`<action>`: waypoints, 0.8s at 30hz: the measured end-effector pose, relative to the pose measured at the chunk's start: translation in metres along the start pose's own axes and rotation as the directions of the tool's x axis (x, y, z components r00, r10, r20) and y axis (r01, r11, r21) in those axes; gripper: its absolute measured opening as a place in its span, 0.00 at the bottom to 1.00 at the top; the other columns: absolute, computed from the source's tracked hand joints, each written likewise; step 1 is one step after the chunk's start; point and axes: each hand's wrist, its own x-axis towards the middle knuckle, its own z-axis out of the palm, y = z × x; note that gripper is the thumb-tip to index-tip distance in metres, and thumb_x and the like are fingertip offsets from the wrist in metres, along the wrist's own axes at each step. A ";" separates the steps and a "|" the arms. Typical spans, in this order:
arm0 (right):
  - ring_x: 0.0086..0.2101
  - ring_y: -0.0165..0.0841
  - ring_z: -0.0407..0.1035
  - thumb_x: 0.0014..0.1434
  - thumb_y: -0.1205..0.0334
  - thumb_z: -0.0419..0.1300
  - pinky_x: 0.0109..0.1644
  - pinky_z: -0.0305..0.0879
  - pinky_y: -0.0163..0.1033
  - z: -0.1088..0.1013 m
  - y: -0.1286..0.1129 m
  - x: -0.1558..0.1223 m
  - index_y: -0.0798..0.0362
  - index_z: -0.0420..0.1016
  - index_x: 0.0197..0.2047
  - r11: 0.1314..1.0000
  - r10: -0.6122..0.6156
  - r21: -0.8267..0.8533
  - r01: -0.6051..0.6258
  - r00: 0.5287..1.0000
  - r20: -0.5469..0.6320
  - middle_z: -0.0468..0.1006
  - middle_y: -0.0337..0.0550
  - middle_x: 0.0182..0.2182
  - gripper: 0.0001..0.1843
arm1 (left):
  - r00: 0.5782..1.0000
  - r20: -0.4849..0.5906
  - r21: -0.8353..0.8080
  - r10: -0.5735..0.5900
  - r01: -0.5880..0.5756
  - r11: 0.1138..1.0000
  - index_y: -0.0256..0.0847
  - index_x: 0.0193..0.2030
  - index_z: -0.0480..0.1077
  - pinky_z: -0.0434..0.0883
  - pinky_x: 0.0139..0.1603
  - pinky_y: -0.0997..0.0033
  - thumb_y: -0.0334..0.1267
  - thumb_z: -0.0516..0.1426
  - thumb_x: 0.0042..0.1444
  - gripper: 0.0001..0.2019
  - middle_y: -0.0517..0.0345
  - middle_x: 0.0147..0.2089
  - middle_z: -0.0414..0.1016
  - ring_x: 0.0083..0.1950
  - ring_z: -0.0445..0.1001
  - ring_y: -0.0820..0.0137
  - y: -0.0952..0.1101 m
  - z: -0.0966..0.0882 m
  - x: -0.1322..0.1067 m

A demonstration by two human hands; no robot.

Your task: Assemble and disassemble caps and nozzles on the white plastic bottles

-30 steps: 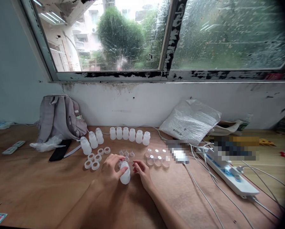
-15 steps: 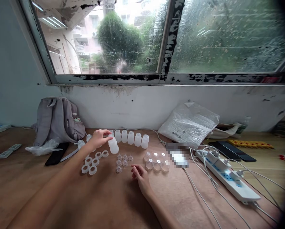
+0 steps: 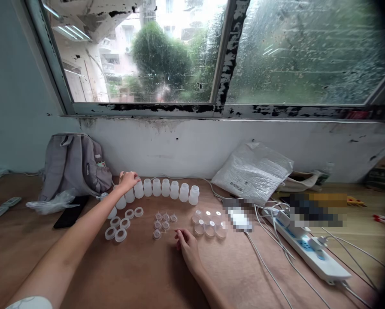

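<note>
My left hand (image 3: 128, 180) reaches to the back left, its fingers pinched at the rim of a small frosted bottle (image 3: 138, 189). This bottle stands upright in a curved row of several like it (image 3: 165, 188); my forearm partly hides those at the left end. In front lie several translucent screw rings (image 3: 120, 234) and small clear nipple-shaped pieces (image 3: 157, 234). My right hand (image 3: 187, 246) rests low over the table with loosely bent fingers and nothing visible in it. It lies between the nipple-shaped pieces and a group of clear domed caps (image 3: 209, 230).
A grey backpack (image 3: 74, 167), a crumpled plastic bag (image 3: 52, 202) and a black flat item (image 3: 70, 213) lie left. To the right are a silver bubble mailer (image 3: 253, 171), a white power strip (image 3: 324, 262) and loose cables (image 3: 269, 264). The wall closes off the back.
My left hand has moved left and back with the bottle, which now stands in the row rather than tilted in front of it. My right hand has barely moved. The view has shifted slightly.
</note>
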 end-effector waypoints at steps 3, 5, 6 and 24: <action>0.18 0.28 0.61 0.53 0.48 0.51 0.21 0.58 0.33 0.001 0.001 -0.001 0.55 0.69 0.31 1.000 0.001 -0.007 -0.001 1.000 0.009 0.68 0.39 0.23 0.18 | 1.000 -0.002 0.018 -0.030 0.030 0.999 0.41 0.35 0.72 0.49 0.56 0.55 0.43 0.52 0.48 0.13 0.51 0.35 0.77 0.43 0.71 0.59 -0.002 0.012 0.004; 0.19 0.28 0.61 0.53 0.48 0.51 0.21 0.58 0.33 0.001 0.001 0.000 0.55 0.69 0.31 1.000 0.000 -0.014 0.001 1.000 0.016 0.68 0.40 0.23 0.17 | 0.999 -0.002 0.025 -0.034 0.034 0.999 0.40 0.37 0.71 0.47 0.56 0.55 0.43 0.51 0.48 0.13 0.51 0.35 0.77 0.44 0.71 0.59 -0.003 0.019 0.005; 0.19 0.28 0.61 0.53 0.48 0.51 0.21 0.58 0.33 0.001 0.001 0.000 0.55 0.69 0.31 1.000 -0.001 -0.018 0.001 1.000 0.017 0.68 0.40 0.23 0.17 | 0.999 -0.004 0.027 -0.035 0.035 0.999 0.40 0.38 0.71 0.47 0.57 0.55 0.42 0.51 0.49 0.13 0.50 0.35 0.76 0.44 0.71 0.58 -0.004 0.022 0.005; 0.19 0.30 0.64 0.52 0.49 0.52 0.22 0.60 0.34 0.002 0.014 0.003 0.54 0.71 0.32 0.995 -0.040 -0.086 0.042 0.999 0.020 0.70 0.40 0.22 0.17 | 0.976 -0.050 0.068 0.214 -0.210 0.975 0.39 0.38 0.69 0.50 0.54 0.54 0.42 0.51 0.50 0.12 0.48 0.37 0.74 0.44 0.68 0.58 0.011 0.066 -0.096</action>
